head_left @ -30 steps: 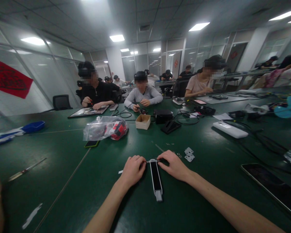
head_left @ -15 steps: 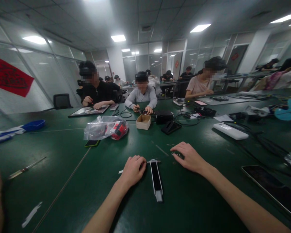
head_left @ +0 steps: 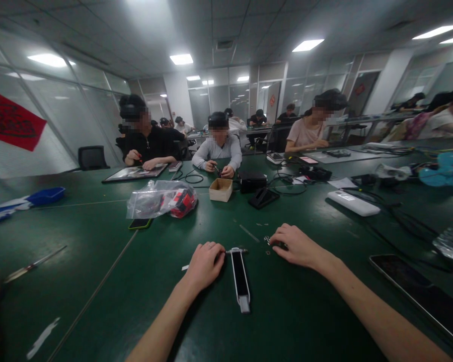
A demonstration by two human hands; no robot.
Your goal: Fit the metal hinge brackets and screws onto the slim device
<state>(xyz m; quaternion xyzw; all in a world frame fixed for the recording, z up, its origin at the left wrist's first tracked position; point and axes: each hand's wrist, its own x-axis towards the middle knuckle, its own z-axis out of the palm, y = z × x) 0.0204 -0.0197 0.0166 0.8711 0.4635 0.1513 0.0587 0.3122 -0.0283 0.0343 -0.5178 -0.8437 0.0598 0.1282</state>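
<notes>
A narrow black and white device [head_left: 240, 278] lies lengthwise on the green table [head_left: 98, 261] in front of me. My left hand [head_left: 204, 265] rests curled at its far left end, fingers closed against a small metal piece [head_left: 237, 250] there. My right hand [head_left: 297, 246] lies to the right of the device, away from it, fingers bent down over small metal parts [head_left: 268, 241] on the table. What the fingertips pinch is hidden.
A phone [head_left: 423, 296] lies at the right. Farther off lie a plastic bag with red items [head_left: 162, 199], a small cardboard box [head_left: 220, 189], a white bar [head_left: 353, 203], cables and a screwdriver [head_left: 32, 264] at left. Several people work across the table.
My right hand left the device's far end and moved right to the small metal parts, covering them. My left hand stayed at the device.
</notes>
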